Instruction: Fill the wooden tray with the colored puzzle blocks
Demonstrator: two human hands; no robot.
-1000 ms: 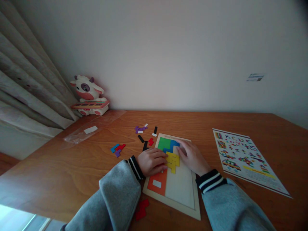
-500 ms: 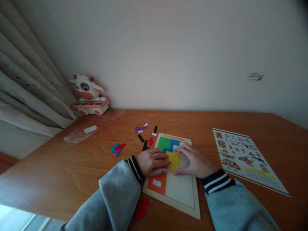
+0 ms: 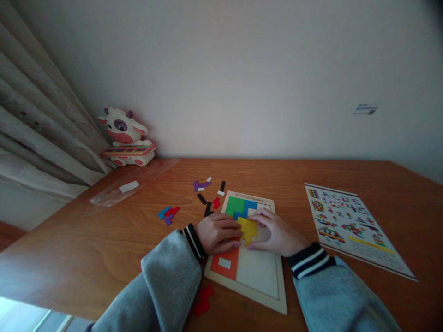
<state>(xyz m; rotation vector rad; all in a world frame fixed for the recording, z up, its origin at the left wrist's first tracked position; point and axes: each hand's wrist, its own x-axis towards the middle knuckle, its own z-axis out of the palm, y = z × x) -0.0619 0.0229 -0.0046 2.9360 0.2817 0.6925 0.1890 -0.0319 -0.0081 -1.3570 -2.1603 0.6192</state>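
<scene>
A wooden puzzle board (image 3: 258,276) lies on the table in front of me. Green (image 3: 234,205), blue (image 3: 248,207), orange (image 3: 224,267) and yellow pieces (image 3: 247,228) sit in its tray. My left hand (image 3: 218,233) rests curled on the board's left side, fingertips against the yellow pieces. My right hand (image 3: 277,233) arches over the board from the right, with thumb and fingers touching the yellow pieces' right edge. Both wear grey sleeves with striped cuffs.
Loose pieces lie left of the board: black (image 3: 208,209), red (image 3: 216,203), purple (image 3: 200,185), a blue-red-purple cluster (image 3: 168,214) and a red one (image 3: 203,299) near the table edge. A printed pattern sheet (image 3: 349,226) lies right. A cow toy (image 3: 126,137) and plastic bag (image 3: 121,190) sit far left.
My right hand drew back from the blue piece and curved around the yellow pieces' right side. The yellow pieces shifted slightly together. My left hand stayed put.
</scene>
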